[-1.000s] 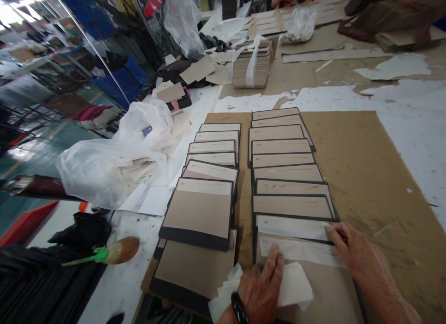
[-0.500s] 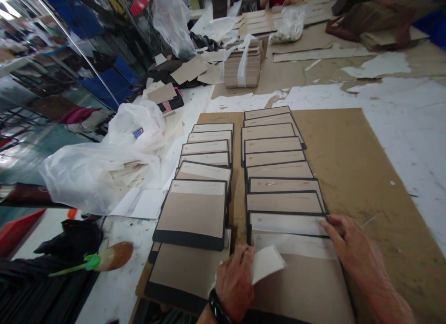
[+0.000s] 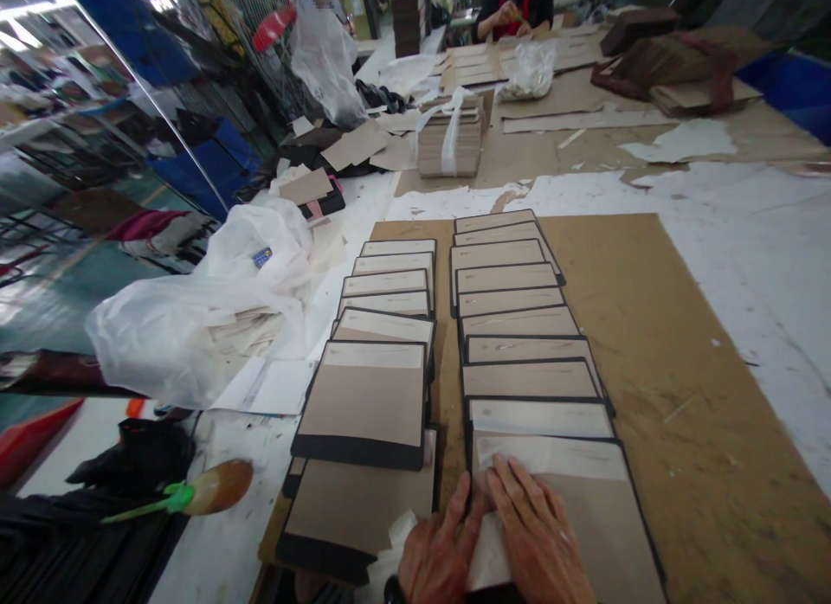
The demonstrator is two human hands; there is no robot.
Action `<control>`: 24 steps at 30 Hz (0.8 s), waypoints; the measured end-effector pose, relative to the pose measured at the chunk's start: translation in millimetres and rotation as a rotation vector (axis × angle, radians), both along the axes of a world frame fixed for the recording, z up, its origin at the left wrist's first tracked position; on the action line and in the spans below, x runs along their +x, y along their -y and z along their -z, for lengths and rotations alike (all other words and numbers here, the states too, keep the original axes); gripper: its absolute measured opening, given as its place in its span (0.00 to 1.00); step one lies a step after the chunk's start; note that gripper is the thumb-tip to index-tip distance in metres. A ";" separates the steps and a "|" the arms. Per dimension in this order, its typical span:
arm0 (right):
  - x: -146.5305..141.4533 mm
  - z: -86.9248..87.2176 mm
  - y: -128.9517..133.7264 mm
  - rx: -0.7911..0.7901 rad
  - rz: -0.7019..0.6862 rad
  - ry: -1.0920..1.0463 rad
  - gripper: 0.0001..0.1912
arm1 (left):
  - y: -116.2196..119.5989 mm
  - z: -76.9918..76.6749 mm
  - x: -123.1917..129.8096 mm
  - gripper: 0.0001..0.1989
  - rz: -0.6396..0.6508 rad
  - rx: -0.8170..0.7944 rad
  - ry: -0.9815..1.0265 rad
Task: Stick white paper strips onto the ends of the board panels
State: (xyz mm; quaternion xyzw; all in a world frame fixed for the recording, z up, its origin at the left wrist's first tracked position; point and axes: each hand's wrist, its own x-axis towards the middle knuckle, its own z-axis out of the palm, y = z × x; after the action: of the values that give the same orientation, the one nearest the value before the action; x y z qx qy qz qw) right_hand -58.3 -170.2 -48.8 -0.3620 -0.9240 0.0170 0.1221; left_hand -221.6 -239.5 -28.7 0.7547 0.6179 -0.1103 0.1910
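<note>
Tan panels (image 3: 363, 405) edged in black bear off-white strips (image 3: 373, 355); the board (image 3: 649, 344) is smudged brown.

No readable text (blue patch (image 3: 262, 258) on bag (image 3: 276, 226) too small)

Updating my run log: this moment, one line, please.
left hand: over white paper slips | right hand: flat on white paper strip of black-edged beige rectangular panel

Panels (image 3: 363, 405) lie in two rows on the board (image 3: 649, 370), bundle (image 3: 431, 147) behind
</note>
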 end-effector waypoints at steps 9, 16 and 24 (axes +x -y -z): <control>6.3 -7.4 -2.3 -0.086 0.105 -0.110 0.22 | -6.0 -9.1 -6.7 0.36 -0.046 -0.073 0.140; 97.6 -3.0 1.8 -0.351 0.839 -0.120 0.27 | -13.4 -16.8 -8.6 0.33 -0.160 -0.230 0.207; 93.9 -11.8 2.8 -0.574 1.052 -0.263 0.36 | -31.5 -38.6 -5.6 0.33 -0.119 -0.455 0.121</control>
State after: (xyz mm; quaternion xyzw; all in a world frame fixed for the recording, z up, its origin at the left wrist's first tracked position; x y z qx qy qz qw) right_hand 35.6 -173.0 -37.0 -0.7828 -0.5571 0.2474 0.1249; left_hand -227.3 -208.0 9.9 0.6597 0.6081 -0.1899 0.3987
